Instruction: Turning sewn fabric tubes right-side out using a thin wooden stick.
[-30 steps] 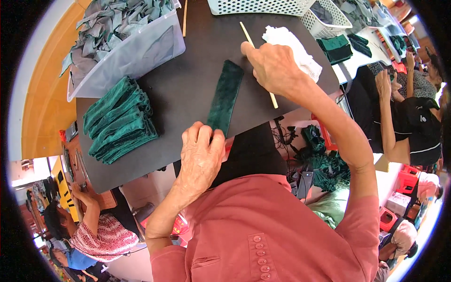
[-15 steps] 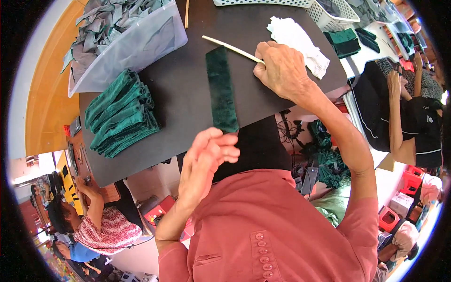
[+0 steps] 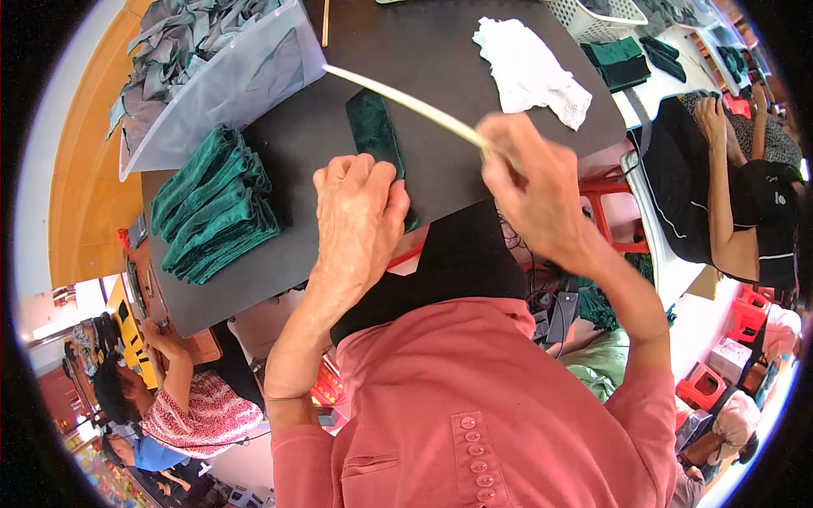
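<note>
A dark green velvet strip (image 3: 373,131) lies lengthwise on the black table (image 3: 449,51). My left hand (image 3: 357,222) rests flat on its near end with the fingers spread over the fabric. My right hand (image 3: 533,182) is closed around a thin pale wooden stick (image 3: 398,97), whose free end reaches up and left across the strip's far end. Both forearms come from a pink buttoned shirt at the bottom.
A stack of folded green velvet pieces (image 3: 216,203) lies at the left. A clear plastic bin (image 3: 224,76) of grey fabric stands behind it. A white cloth (image 3: 529,72) lies at the back right, near a white basket (image 3: 597,17). Other people sit around.
My left hand came down from above the table edge onto the strip's near end. My right hand moved nearer with the stick, which now crosses the strip's far end.
</note>
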`<state>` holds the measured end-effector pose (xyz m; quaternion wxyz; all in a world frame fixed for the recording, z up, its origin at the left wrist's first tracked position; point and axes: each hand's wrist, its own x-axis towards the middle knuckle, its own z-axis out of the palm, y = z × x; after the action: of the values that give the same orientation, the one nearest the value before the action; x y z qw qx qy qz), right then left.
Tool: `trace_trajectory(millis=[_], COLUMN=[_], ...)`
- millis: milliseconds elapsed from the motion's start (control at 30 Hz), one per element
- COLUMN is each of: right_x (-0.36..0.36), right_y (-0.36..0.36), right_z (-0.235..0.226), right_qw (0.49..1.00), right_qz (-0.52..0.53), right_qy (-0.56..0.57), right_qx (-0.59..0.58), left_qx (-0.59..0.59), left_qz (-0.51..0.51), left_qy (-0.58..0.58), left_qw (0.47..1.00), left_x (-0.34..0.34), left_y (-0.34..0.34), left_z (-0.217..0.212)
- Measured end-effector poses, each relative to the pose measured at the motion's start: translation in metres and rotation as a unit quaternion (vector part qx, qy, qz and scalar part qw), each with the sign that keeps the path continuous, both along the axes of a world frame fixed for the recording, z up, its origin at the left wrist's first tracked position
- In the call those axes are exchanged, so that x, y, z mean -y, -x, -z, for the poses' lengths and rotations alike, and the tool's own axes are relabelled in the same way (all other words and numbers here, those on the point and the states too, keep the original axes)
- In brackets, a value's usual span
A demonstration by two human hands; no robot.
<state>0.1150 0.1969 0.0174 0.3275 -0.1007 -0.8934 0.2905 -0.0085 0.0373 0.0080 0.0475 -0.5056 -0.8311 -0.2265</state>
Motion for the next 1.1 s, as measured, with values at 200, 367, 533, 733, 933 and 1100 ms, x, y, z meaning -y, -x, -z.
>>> trace_trajectory(millis=[200, 367, 533, 733, 933, 1100], right_x=[0.02, 0.028, 0.028, 0.02, 0.017, 0.016], right_y=[-0.057, -0.074, -0.078, -0.075, -0.071, -0.069], right_z=[0.023, 0.031, 0.019, 0.009, 0.0, -0.003], right_qw=[0.958, 0.933, 0.941, 0.963, 0.965, 0.962], right_qz=[0.002, 0.0, -0.02, -0.046, -0.031, -0.035], right_qy=[0.26, 0.321, 0.281, 0.208, 0.2, 0.198], right_qx=[0.125, 0.163, 0.186, 0.164, 0.169, 0.183], left_qx=[0.082, 0.116, 0.1, 0.1, 0.124, 0.157], left_qz=[0.03, 0.03, 0.032, 0.041, 0.03, 0.023], left_qy=[-0.117, -0.127, -0.123, -0.126, -0.142, -0.149], left_qw=[0.989, 0.985, 0.987, 0.986, 0.982, 0.976], left_x=[0.007, 0.012, 0.012, 0.015, 0.017, 0.019], left_y=[0.008, 0.009, 0.007, 0.006, 0.008, 0.013], left_z=[0.01, 0.013, 0.011, 0.013, 0.012, 0.016])
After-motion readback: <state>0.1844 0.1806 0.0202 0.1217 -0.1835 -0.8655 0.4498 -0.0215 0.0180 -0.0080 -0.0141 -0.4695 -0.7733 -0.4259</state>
